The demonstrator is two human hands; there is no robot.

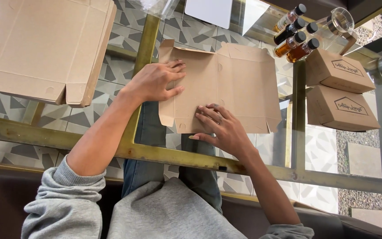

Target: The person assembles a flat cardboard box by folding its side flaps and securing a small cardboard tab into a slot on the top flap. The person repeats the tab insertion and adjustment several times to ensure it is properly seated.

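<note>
Two closed brown cardboard boxes (340, 71) with black-outlined labels (348, 67) stand at right.

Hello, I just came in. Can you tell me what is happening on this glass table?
A person in a grey sweatshirt sits at a glass table and presses both hands on a flat, unfolded cardboard box blank. The left hand lies flat on its left part, and the right hand pushes down near its front edge. A stack of more flat blanks lies to the left. On the right are two closed boxes and small bottles with dark caps.
</note>
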